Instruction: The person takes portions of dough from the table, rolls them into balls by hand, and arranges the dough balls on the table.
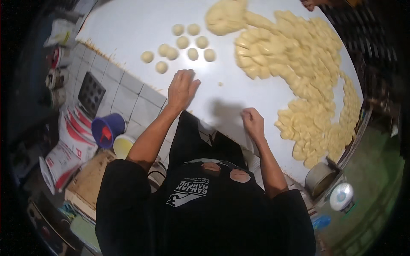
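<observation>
Near the front edge of the white table (pixel 141 19), my left hand (pixel 183 90) is cupped palm down, fingers bent together and thumb out to the side. What lies under its palm is hidden. My right hand (pixel 253 123) is closed, a little above the tabletop, its shadow falling to the left; anything inside it is hidden. Beyond my left hand lie several round dough balls (pixel 183 42), the nearest dough ball (pixel 161 67) just past its fingers. A small dough scrap (pixel 220 84) sits between my hands. Many cut dough pieces (pixel 294 59) spread across the right side.
A large dough lump (pixel 224 18) lies at the far side. Another person's hand (pixel 308 4) shows at the far right edge. On the left floor stand a purple bucket (pixel 108 130), white-and-red sacks (pixel 70 147) and a dark moulded pan (pixel 91 93). A metal pot (pixel 319 179) is at the right.
</observation>
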Available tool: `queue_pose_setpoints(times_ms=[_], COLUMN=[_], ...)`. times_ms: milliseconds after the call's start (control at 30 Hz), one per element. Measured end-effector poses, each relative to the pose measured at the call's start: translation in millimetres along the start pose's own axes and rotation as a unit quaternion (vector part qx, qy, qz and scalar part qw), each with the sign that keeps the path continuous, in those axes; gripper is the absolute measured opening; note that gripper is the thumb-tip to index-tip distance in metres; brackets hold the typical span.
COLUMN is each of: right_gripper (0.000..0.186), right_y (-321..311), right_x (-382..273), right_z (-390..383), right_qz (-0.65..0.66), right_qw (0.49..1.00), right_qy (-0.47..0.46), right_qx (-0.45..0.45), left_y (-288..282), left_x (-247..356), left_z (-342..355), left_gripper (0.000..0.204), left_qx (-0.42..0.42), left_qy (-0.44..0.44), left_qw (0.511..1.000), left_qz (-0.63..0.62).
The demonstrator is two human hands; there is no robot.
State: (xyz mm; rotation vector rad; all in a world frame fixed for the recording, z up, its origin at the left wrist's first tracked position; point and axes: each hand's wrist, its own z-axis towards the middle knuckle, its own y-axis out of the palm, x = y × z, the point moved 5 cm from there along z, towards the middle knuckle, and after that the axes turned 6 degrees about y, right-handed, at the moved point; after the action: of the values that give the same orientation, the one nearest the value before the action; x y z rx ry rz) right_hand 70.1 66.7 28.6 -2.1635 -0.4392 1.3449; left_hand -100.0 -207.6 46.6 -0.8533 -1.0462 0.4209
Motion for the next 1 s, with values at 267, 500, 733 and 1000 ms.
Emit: queue_pose_setpoints(times_ms=[267,500,733,1000], right_gripper=[0.017,0.018,0.014,0.018], right_y=[-101,-207,-403,-590], right_x=[79,101,230,386], right_z=[-52,-73,-37,125], right_qz=[0.130,0.219,0.236,-0.209], right_qw=[0.991,0.972,0.933,0.855], right_qy=[0.002,-0.078,0.063,0.033], right_qx=[0.007,0.019,0.265,0.473], left_y=[129,33,129,450], left_x=[60,-49,158,606], left_z=[13,216,265,316], left_gripper=[0.020,0.055,0.026,0.035], left_qx=[-0.093,0.067,-0.029,-0.266], left_qy=[0.021,0.021,0.143,0.272], left_qw=[0.995,0.966,0.921,0.906], left_qz=[-0.022,0.250,0.362,-0.185])
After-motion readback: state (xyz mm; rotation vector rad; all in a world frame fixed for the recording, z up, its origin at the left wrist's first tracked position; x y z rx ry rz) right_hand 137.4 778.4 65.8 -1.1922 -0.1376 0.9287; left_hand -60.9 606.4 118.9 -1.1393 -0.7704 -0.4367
